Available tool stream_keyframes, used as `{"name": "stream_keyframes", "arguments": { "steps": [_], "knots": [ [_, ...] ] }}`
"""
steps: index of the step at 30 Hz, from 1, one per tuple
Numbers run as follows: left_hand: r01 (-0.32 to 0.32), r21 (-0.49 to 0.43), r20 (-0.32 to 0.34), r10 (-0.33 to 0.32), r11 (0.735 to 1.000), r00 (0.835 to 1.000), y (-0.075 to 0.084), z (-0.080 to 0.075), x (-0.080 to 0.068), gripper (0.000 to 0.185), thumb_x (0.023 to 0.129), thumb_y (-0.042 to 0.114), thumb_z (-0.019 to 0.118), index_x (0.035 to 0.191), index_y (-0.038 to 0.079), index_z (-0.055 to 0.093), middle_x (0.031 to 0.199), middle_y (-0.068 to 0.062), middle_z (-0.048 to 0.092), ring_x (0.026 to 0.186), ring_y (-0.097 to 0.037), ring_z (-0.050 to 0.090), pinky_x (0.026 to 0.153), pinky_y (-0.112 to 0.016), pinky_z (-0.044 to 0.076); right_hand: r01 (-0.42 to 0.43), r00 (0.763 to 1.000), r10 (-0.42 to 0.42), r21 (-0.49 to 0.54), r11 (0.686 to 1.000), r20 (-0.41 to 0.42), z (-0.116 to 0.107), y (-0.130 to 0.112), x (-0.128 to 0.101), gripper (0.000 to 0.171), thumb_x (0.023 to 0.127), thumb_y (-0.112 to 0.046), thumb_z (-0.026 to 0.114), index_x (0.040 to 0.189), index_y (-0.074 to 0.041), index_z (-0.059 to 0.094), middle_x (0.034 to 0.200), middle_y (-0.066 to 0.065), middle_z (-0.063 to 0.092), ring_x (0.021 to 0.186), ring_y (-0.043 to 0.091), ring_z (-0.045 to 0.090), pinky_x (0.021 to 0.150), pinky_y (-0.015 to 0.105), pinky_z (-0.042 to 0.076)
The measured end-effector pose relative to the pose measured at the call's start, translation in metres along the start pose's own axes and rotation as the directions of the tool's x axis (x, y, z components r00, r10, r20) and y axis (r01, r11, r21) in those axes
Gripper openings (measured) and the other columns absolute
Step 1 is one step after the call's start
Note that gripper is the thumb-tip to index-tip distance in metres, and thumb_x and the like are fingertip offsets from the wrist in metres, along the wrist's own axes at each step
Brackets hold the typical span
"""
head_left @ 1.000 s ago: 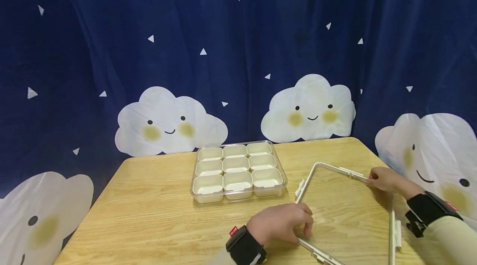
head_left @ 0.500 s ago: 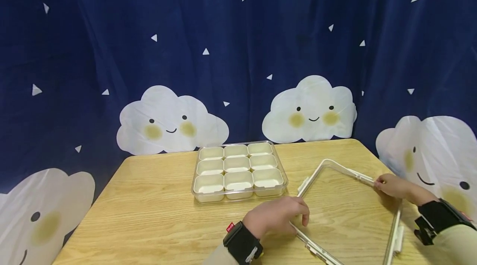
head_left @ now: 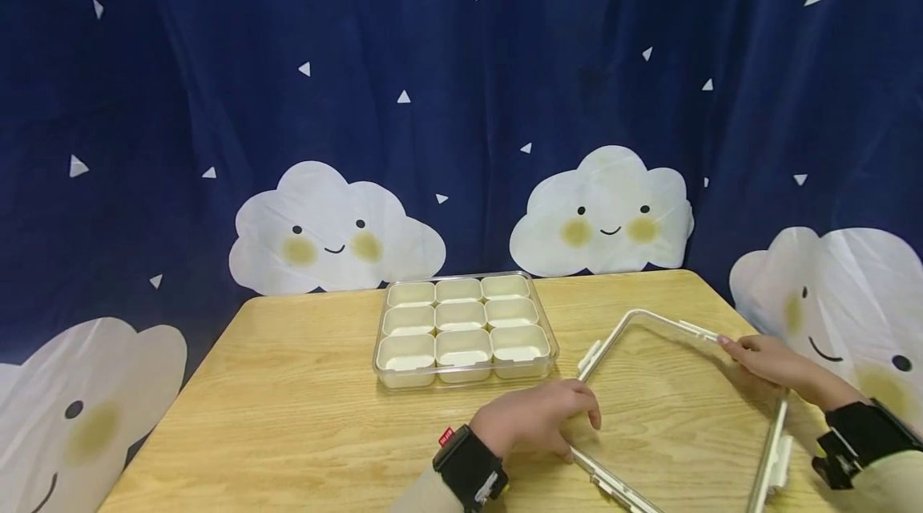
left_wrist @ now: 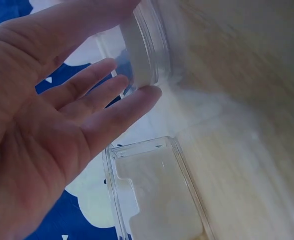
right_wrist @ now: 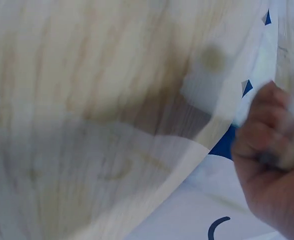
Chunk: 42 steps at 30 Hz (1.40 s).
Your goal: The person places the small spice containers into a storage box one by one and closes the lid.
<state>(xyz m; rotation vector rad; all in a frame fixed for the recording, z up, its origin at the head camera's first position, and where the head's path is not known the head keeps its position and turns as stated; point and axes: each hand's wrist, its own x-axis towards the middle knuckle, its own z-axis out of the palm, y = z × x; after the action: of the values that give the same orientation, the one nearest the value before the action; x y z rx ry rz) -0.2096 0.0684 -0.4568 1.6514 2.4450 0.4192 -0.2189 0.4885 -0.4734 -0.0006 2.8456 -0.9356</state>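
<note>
A large clear lid with a cream rim (head_left: 609, 343) and clip-like latches on its sides is held just over the right part of the table, in the head view. My left hand (head_left: 537, 417) grips its left side; in the left wrist view, thumb and fingers (left_wrist: 121, 112) close about the edge. At the far right corner my right hand (head_left: 782, 369) pinches the rim. The right wrist view is blurred there, with the fingers curled. Left of the lid stands a clear box (head_left: 467, 375) with several cream cups (head_left: 461, 346) in rows.
Both hands work above a light wooden table (head_left: 303, 401). A dark blue curtain (head_left: 461, 56) with smiling white clouds hangs behind its back edge and beside it. The clear box sits near the back edge, close to the lid's left latch.
My right hand and the lid's right side have moved a little to the right. My left hand keeps its grip with only a slight shift. The clear box stays put.
</note>
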Motion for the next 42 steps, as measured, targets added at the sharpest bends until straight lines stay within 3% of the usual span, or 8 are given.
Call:
{"name": "stream_keyframes", "arguments": {
  "steps": [8,16,19,24,26,29,34,42],
  "knots": [
    [0.157,-0.076,-0.172,-0.169,0.985,0.97,-0.001,-0.003,-0.006,0.054,0.082,0.012,0.085,0.129,0.017,0.059,0.135,0.003,0.054,0.119,-0.004,0.053,0.095,-0.014,0.044,0.007,0.987,-0.026,-0.124,0.992,-0.157,-0.013,-0.004,-0.009,0.072,0.109,-0.042,0.03,0.111,0.023,0.058,0.098,0.032,0.063,0.089,0.042,0.062,0.068,0.037,0.045],
    [0.238,-0.29,-0.439,-0.35,0.927,0.828,0.002,-0.024,-0.011,0.068,0.092,0.014,0.074,0.15,0.002,0.041,0.153,-0.021,0.042,0.129,-0.03,0.057,0.099,-0.028,0.05,-0.058,0.97,0.068,0.05,0.997,-0.235,-0.024,-0.012,-0.008,0.075,0.109,-0.044,0.025,0.12,0.025,0.051,0.105,0.034,0.058,0.091,0.036,0.057,0.07,0.034,0.042],
    [0.172,-0.525,-0.489,-0.461,0.834,0.741,-0.001,-0.032,-0.013,0.067,0.094,0.008,0.064,0.154,0.0,0.036,0.143,-0.025,0.054,0.11,-0.024,0.068,0.08,-0.023,0.056,-0.072,0.956,0.104,0.125,0.99,-0.274,-0.02,-0.03,-0.004,0.078,0.107,-0.047,0.026,0.122,0.027,0.048,0.108,0.039,0.055,0.096,0.043,0.054,0.071,0.035,0.041],
    [0.03,-0.818,-0.457,-0.681,0.575,0.572,-0.015,-0.046,-0.02,0.069,0.097,0.011,0.059,0.157,0.001,0.027,0.137,-0.032,0.056,0.084,-0.024,0.075,0.066,-0.026,0.059,-0.073,0.922,0.144,0.205,0.976,-0.359,-0.005,-0.075,0.007,0.075,0.106,-0.048,0.028,0.108,0.021,0.056,0.092,0.03,0.058,0.083,0.037,0.053,0.061,0.035,0.04],
    [-0.02,-0.86,-0.437,-0.717,0.51,0.543,-0.021,-0.054,-0.024,0.067,0.1,0.013,0.058,0.157,-0.002,0.025,0.139,-0.032,0.054,0.087,-0.031,0.075,0.072,-0.031,0.061,-0.077,0.901,0.174,0.247,0.966,-0.398,0.002,-0.093,0.013,0.069,0.106,-0.05,0.029,0.093,0.011,0.06,0.079,0.015,0.055,0.072,0.028,0.049,0.056,0.035,0.04],
    [-0.055,-0.895,-0.4,-0.74,0.444,0.54,-0.029,-0.067,-0.032,0.066,0.102,0.016,0.06,0.156,-0.005,0.026,0.125,-0.027,0.065,0.094,-0.035,0.074,0.079,-0.035,0.061,-0.077,0.869,0.237,0.354,0.932,-0.435,0.014,-0.119,0.025,0.062,0.105,-0.05,0.03,0.08,-0.001,0.057,0.065,0.001,0.046,0.057,0.018,0.043,0.05,0.034,0.038],
    [-0.051,-0.904,-0.384,-0.754,0.424,0.533,-0.043,-0.091,-0.057,0.067,0.098,0.011,0.066,0.152,-0.009,0.031,0.124,-0.025,0.066,0.099,-0.029,0.073,0.082,-0.032,0.06,-0.037,0.888,0.27,0.528,0.849,-0.372,0.034,-0.161,0.037,0.054,0.107,-0.046,0.03,0.089,-0.001,0.055,0.063,-0.007,0.046,0.052,0.008,0.042,0.048,0.025,0.039],
    [0.048,-0.9,-0.386,-0.842,0.434,0.377,-0.078,-0.111,-0.117,0.044,0.095,0.001,0.066,0.136,-0.01,0.056,0.103,-0.015,0.066,0.087,-0.015,0.066,0.083,-0.029,0.059,0.054,0.982,0.072,0.618,0.784,-0.177,0.066,-0.211,0.044,0.049,0.11,-0.039,0.033,0.121,0.008,0.043,0.067,-0.008,0.055,0.051,0.0,0.049,0.046,0.019,0.04]
  ]
}}
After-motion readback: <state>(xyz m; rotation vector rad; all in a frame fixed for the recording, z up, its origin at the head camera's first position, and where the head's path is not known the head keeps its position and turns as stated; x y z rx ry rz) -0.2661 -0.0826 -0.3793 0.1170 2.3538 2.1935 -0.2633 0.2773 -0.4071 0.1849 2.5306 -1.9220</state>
